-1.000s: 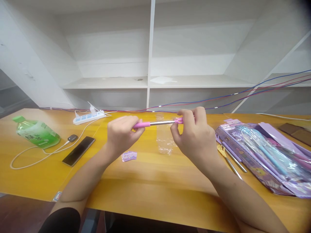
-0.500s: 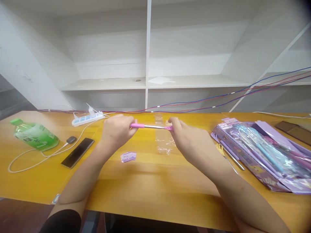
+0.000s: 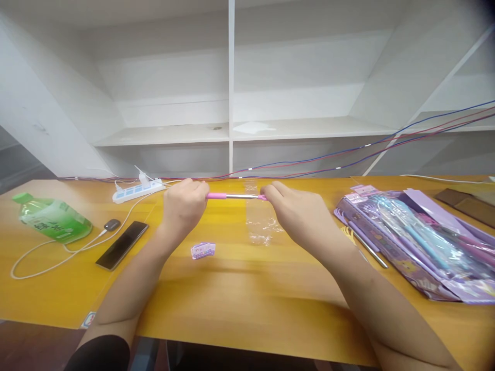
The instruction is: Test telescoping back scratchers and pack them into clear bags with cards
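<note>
Above one table (image 3: 232,309), two hands (image 3: 184,208) grip one pink-and-silver rod (image 3: 240,196).

Pink/silver rod (image 3: 237,196), approx. horiz., in midair

Right of the frame's middle, right hand (image 3: 296,211) now folded down over the pink stick (image 3: 242,196), less stick showing, left hand's (image 3: 185,205) thumb tucked from sight

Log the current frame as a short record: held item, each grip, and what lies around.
Held item: pink-and-silver rod, roughly level
Left grip: closed around its pink handle
Right grip: at the opposite pink end, fingers partly hidden
Desk middle: purple card, clear wrapper
Left side: green bottle, phone, power strip
Right side: purple box, plastic-wrapped items inside
</note>
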Demonstrator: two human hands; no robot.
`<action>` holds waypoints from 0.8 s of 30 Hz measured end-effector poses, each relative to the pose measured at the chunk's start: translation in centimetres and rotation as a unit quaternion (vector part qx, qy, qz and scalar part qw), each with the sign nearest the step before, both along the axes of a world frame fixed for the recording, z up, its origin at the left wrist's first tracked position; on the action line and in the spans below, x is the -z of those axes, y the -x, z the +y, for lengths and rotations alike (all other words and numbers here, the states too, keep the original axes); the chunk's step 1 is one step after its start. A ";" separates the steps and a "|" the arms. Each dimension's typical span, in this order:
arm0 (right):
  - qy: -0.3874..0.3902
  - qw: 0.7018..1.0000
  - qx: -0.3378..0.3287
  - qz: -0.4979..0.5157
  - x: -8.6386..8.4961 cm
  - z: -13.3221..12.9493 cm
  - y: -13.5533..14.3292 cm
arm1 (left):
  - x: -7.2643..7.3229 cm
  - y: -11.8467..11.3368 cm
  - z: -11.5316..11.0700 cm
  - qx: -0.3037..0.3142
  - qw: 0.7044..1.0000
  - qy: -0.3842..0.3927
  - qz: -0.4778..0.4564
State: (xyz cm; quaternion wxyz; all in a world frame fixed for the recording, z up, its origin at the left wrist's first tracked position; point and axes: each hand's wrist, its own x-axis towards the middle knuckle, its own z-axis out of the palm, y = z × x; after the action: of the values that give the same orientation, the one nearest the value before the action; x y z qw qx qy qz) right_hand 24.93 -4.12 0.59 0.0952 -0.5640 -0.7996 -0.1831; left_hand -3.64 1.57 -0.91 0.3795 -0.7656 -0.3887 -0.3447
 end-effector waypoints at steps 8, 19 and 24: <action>0.024 0.998 0.007 0.063 -0.9 -0.2 -1.3 | -0.1 0.9 1.4 -0.018 1.000 -0.007 -0.025; -0.048 0.992 0.015 0.118 -1.7 0.2 -5.3 | -2.2 5.2 2.9 -0.083 0.994 -0.020 -0.067; -0.082 0.991 0.007 0.109 -1.9 1.1 -5.9 | -2.7 7.0 3.3 -0.093 0.992 -0.020 -0.078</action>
State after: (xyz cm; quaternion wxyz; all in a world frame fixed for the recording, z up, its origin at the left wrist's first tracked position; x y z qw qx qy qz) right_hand 30.87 -3.00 2.47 0.2261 -0.5768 -0.7626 -0.1859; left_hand -10.60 4.87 1.82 0.3939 -0.6890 -0.4794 -0.3746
